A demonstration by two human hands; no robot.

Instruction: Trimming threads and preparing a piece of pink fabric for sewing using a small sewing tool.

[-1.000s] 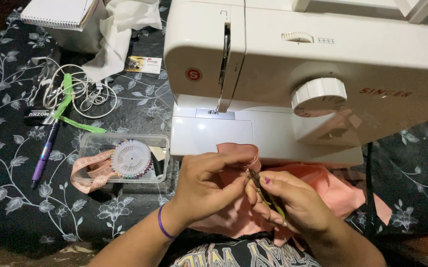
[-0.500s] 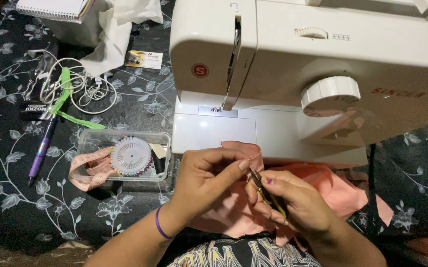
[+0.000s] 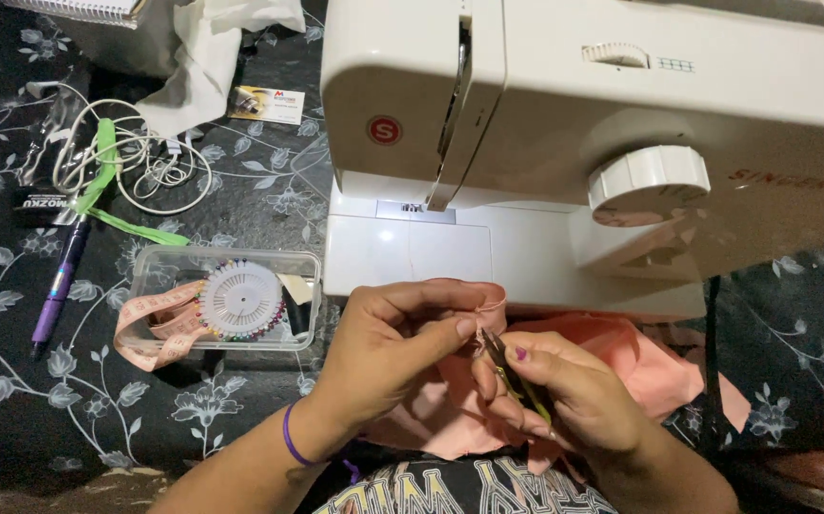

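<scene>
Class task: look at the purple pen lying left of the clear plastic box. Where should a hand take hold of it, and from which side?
Grip the purple pen around the middle of its slim barrel, coming down from above. It lies flat on the dark floral cloth with bare cloth along both long sides, so fingers can close across it. Its upper end sits close to the green strip and white cord; avoid that end.

Matt pink cloth [image 3: 621, 357] lower centre, glossy smooth white plastic sewing machine [image 3: 574, 114] up top, clear plastic box [image 3: 164, 268] centre-left, slim metal tool w/ yellowish shine [image 3: 516, 381] in right hand [image 3: 574, 400], matt floral tablecloth [image 3: 12, 381] beneath.
</scene>
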